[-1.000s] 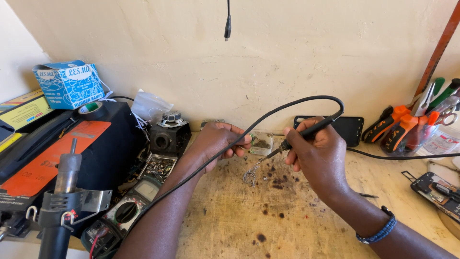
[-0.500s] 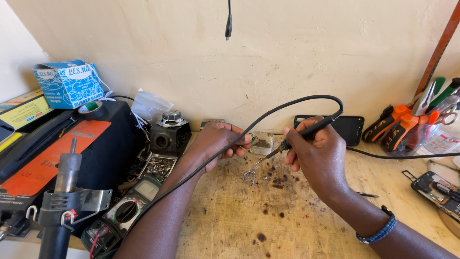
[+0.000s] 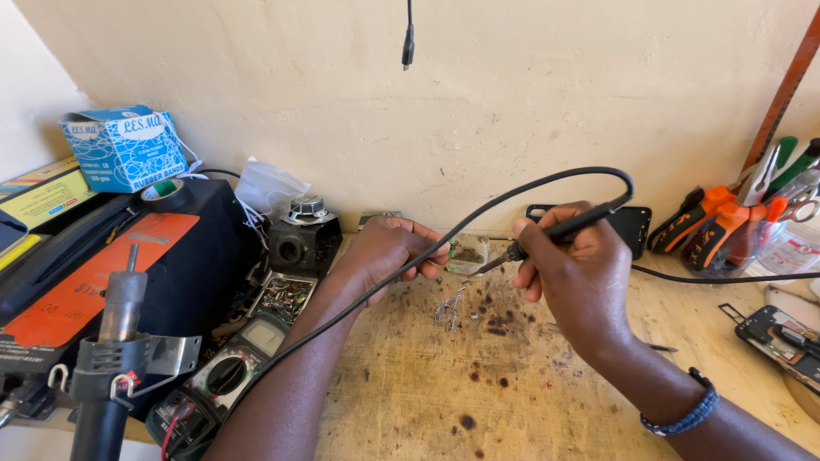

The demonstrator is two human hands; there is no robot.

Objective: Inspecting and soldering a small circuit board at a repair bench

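Right grip (image 3: 571, 260) pinches one soldering iron (image 3: 559, 230); left grip (image 3: 395, 250) steadies one small dish (image 3: 467, 253).

It was an electronics repair workshop — a scorched, stained wooden bench (image 3: 512, 401) against a bare plaster wall. A multimeter (image 3: 224, 380) and hot-air tool (image 3: 111, 358) lay near left, orange-handled pliers (image 3: 713, 226) stood far right, and a soldering iron (image 3: 555, 232) — corded — was in use.

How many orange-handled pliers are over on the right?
2: both orange-handled pliers sit in the clear tool holder against the wall at far right, one nearer the black phone, the other beside it toward the scissors. More may be hidden among the tools there.
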